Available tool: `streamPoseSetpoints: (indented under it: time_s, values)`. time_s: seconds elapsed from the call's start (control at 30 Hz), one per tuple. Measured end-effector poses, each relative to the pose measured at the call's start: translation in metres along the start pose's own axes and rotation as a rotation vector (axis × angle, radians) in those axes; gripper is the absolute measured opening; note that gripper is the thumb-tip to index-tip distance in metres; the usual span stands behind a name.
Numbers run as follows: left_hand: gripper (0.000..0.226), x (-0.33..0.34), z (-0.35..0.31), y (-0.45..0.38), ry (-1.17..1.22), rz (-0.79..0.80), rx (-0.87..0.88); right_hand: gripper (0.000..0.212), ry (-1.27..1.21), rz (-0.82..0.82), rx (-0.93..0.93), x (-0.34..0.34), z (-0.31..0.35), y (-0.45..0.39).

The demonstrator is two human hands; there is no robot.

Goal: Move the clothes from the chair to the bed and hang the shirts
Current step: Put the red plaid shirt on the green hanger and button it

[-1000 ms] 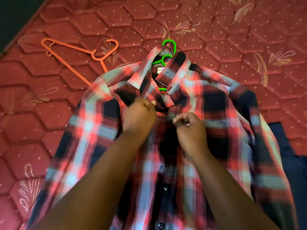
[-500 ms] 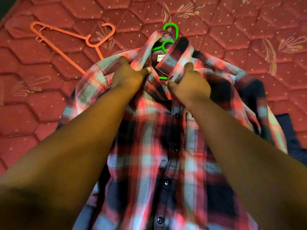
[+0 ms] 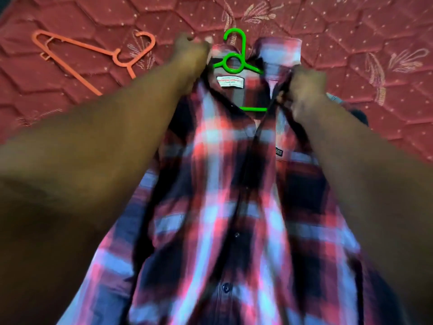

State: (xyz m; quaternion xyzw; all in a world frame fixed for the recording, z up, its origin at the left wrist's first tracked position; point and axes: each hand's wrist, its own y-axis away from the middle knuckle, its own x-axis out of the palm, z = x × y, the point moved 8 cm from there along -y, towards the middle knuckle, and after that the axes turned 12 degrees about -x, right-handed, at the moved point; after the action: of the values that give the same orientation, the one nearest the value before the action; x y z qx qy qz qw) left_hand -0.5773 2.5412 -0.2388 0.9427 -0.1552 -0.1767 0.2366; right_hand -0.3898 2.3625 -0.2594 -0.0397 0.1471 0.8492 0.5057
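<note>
A red, white and navy plaid shirt [image 3: 225, 184] lies front up on the red quilted bed [image 3: 351, 31], buttoned below the chest. A green hanger [image 3: 234, 62] sits inside its neck, hook poking out past the collar and its lower bar showing in the neck opening. My left hand [image 3: 189, 52] grips the left side of the collar beside the hook. My right hand [image 3: 302, 87] pinches the right collar edge, pulling the neck wide. The white label shows inside the neck.
An orange hanger [image 3: 93, 57] lies loose on the bed to the left of the shirt. A dark edge of another garment [image 3: 358, 116] peeks out beyond my right wrist. The bed's dark edge is at the top left corner.
Both hands moved up from the button placket to the collar and drew it apart. The neck now gapes, showing the label and more of the green hanger.
</note>
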Motion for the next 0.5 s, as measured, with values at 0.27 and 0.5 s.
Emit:
streamPoseSetpoints:
  time_s: [0.27,0.5]
  values:
    - [0.097,0.020,0.052,0.025,-1.141,0.017,0.490,0.051,0.889,0.445,-0.808,0.013,0.016,0.044]
    - [0.066,-0.029,0.042,0.054,-0.517,-0.402,0.476,0.018,0.548,0.013,-0.598,-0.029,0.017,0.029]
